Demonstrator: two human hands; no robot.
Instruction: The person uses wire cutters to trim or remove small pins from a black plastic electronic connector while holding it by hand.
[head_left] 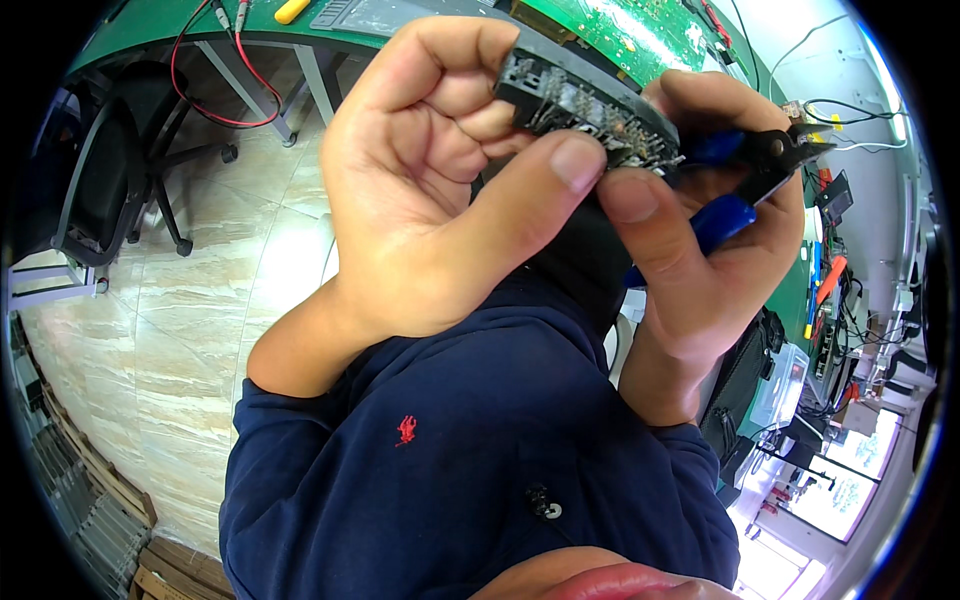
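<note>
Between my two hands is a long black connector block (585, 95) with rows of bent metal pins and greyish residue along the side facing me. My left hand (430, 180) grips its left end, the thumb pressed on the lower edge and the fingers curled behind. At the other end, the thumb of my right hand (690, 230) touches the pins' lower corner. A pair of side cutters (768, 165) with blue handles lies tucked in that same hand, jaws sticking out to the right. Fingers hide part of the handles and the block's back.
Behind the block, a green circuit board (610, 35) lies on the green workbench (130, 30). Red and black test leads (240, 20) hang over the bench edge at the left. A black office chair (115, 160) stands on the tiled floor. Cables and tools crowd the bench at right.
</note>
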